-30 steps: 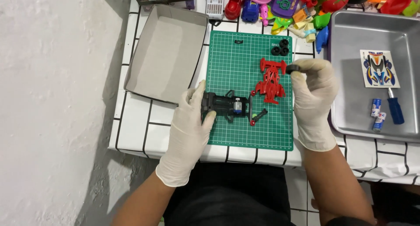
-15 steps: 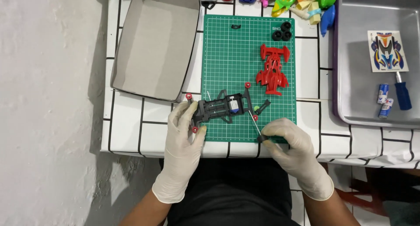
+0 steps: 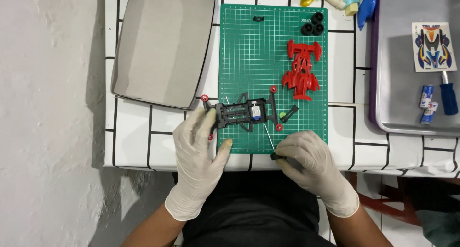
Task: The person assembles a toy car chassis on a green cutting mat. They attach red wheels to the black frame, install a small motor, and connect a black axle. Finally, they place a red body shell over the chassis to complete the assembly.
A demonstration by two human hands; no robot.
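Two small blue-white packets (image 3: pixel 426 104) lie beside sticker sheet (image 3: pixel 433 46) in tray (image 3: pixel 397 113).

An open, shallow grey cardboard box (image 3: pixel 160 46), a package tray with low walls, lies tilted at the upper left of the tiled counter (image 3: pixel 134 146), just left of the green mat. At the right, a rectangular white sticker sheet (image 3: pixel 432 46) printed in blue, red and yellow lies flat inside the grey metal tray (image 3: pixel 402 108), near its upper part.
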